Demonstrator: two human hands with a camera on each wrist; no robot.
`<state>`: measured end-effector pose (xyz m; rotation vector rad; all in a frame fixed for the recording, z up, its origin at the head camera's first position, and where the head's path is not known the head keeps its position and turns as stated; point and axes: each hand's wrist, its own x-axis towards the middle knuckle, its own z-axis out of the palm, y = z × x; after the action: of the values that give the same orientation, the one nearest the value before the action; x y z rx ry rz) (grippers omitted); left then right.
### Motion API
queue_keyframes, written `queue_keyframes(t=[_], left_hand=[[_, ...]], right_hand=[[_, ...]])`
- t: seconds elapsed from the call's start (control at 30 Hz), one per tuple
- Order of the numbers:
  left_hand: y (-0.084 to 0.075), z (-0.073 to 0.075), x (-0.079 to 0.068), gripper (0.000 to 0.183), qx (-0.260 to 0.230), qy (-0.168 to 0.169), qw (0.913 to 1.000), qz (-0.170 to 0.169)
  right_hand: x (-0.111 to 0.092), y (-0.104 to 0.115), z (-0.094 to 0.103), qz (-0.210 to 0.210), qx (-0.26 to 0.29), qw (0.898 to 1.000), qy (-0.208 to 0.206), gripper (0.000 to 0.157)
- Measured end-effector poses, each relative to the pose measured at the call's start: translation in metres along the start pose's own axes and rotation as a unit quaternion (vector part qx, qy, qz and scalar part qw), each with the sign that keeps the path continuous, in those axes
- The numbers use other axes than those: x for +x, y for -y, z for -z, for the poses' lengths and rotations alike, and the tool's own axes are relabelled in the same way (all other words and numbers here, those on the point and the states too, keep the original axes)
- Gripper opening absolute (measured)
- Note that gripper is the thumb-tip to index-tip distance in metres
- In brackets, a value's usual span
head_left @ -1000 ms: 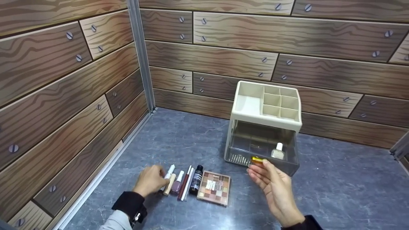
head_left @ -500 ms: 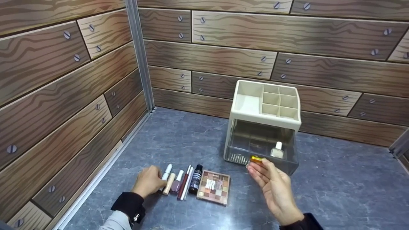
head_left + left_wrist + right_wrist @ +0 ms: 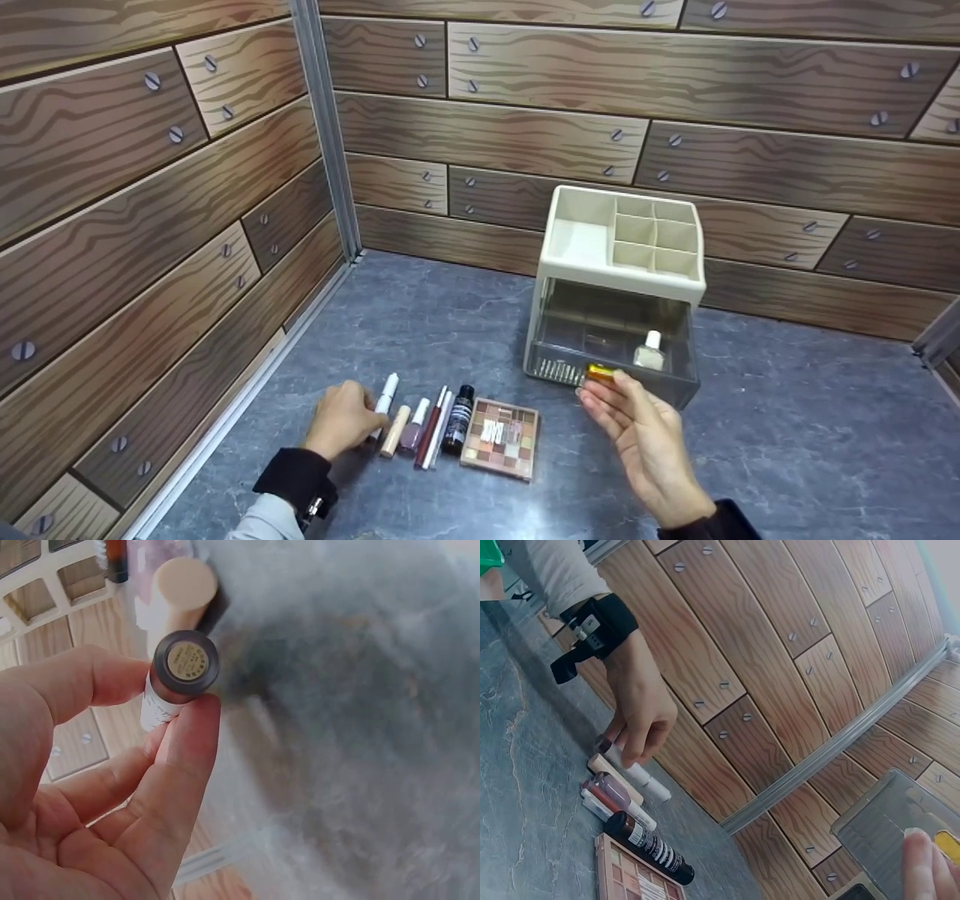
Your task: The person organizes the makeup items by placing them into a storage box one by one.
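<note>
My left hand [image 3: 337,420] pinches a slim white cosmetic tube [image 3: 387,394] between thumb and fingers, at the left end of a row of makeup. Its dark round base [image 3: 186,662] faces the camera in the left wrist view. Beside it lies a beige tube [image 3: 395,433], then a mauve nail polish bottle [image 3: 412,435] with a white cap. Over the front of the pulled-out smoky drawer [image 3: 555,358], my right hand [image 3: 649,442] holds a small yellow, shiny item [image 3: 600,372] at its fingertips; its kind is unclear. A pale white-capped nail polish bottle [image 3: 650,352] stands inside the drawer.
The row continues with a dark red pencil-like tube [image 3: 431,429], a slim white stick [image 3: 439,431], a black bottle [image 3: 459,421] and an eyeshadow palette [image 3: 501,441]. A cream organizer [image 3: 626,274] with top compartments stands behind. Wood-patterned walls [image 3: 487,127] enclose the back and left.
My left hand has shifted slightly left with the white tube, widening its gap from the beige tube. My right hand stays nearly still with the yellow item.
</note>
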<state>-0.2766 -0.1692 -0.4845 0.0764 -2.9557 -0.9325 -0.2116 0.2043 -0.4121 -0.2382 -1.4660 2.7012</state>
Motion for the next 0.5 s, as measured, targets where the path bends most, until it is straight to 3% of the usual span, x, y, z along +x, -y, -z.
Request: queue_keyframes(t=[0.3, 0.5], left_hand=[[-0.022, 0.023, 0.003, 0.012, -0.013, -0.010, 0.9997, -0.020], [-0.045, 0.041, 0.003, 0.009, -0.069, 0.007, 0.9972, -0.028]], right_hand=[[0.000, 0.001, -0.001, 0.009, -0.015, 1.000, 0.001, 0.023], [0.000, 0.001, 0.000, 0.006, -0.015, 1.000, 0.002, 0.023]])
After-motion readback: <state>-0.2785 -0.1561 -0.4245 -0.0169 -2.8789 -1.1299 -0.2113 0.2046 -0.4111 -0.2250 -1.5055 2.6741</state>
